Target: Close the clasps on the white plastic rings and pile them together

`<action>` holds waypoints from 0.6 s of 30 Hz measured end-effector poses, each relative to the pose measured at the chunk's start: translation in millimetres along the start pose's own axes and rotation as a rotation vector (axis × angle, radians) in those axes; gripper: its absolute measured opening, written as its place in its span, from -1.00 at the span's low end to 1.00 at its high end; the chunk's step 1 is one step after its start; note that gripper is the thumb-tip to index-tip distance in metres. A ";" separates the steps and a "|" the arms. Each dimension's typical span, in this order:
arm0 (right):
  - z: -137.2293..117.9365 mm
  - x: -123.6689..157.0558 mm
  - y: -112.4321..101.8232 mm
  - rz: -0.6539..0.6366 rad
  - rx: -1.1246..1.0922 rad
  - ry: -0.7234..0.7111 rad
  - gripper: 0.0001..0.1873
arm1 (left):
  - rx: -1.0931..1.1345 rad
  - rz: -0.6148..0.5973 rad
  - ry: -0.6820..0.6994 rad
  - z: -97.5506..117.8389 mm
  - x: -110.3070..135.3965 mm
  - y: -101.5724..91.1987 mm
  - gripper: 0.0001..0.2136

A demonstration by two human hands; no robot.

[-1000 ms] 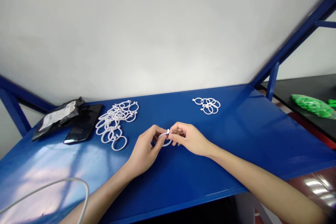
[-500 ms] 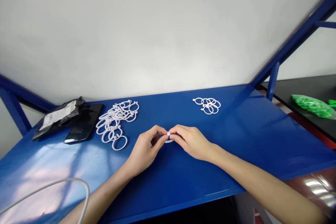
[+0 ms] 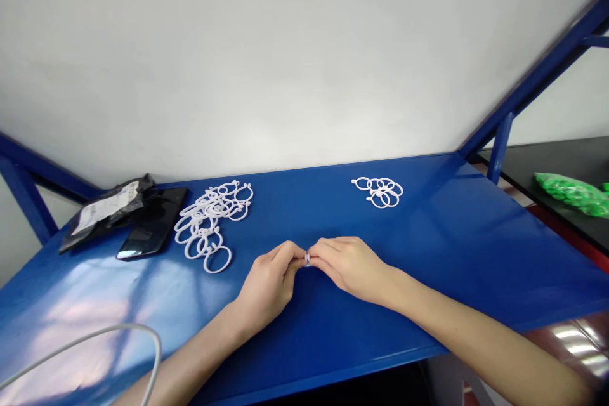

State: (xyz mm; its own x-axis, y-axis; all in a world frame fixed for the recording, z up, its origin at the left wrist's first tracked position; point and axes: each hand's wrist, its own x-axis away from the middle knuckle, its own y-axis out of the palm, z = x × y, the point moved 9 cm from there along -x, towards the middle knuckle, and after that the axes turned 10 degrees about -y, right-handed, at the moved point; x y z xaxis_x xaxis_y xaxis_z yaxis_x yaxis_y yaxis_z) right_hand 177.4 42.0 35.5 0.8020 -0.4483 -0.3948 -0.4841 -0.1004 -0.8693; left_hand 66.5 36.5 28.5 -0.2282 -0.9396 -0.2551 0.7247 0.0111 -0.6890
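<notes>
My left hand (image 3: 270,280) and my right hand (image 3: 354,268) meet fingertip to fingertip over the middle of the blue table. Both are closed in a pinch on a white plastic ring (image 3: 307,258), one hand at each side of its small ends. Most of that ring is hidden by my fingers. To the left of my left hand lies a loose pile of similar white rings (image 3: 217,260), with small knobs on their ends. Farther back, beyond my right hand, a smaller group of white rings (image 3: 384,195) lies overlapping.
At the left a black plastic package (image 3: 107,209) with a white label rests beside a black phone (image 3: 151,228). A pale cable (image 3: 118,327) loops over the front left. Blue frame bars (image 3: 502,139) rise at the sides. A bag of green items (image 3: 573,193) lies on a dark surface at right.
Both hands have drawn slightly nearer to me and tilted, still pinching the ring. Less of the ring shows now below the fingertips. The two ring piles lie as before.
</notes>
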 end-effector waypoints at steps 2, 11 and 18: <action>-1.9 0.5 0.6 0.002 0.035 -0.023 -0.70 | -0.045 0.019 0.054 3.5 2.4 0.7 -0.82; 6.2 -0.8 2.9 0.027 0.047 0.024 -0.77 | -0.210 0.034 0.223 11.2 -1.3 -1.8 -0.83; 68.2 11.7 -27.9 0.068 0.202 0.394 -0.85 | -0.741 0.204 -0.162 -50.3 -31.7 -48.9 -0.74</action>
State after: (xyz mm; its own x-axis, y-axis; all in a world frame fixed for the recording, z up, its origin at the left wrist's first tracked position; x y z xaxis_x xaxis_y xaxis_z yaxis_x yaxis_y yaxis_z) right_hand 224.2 100.1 34.8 0.5575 -0.7558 -0.3434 -0.4212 0.0989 -0.9016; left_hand 5.6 83.0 36.1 0.0022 -0.9320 -0.3626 0.1062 0.3607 -0.9266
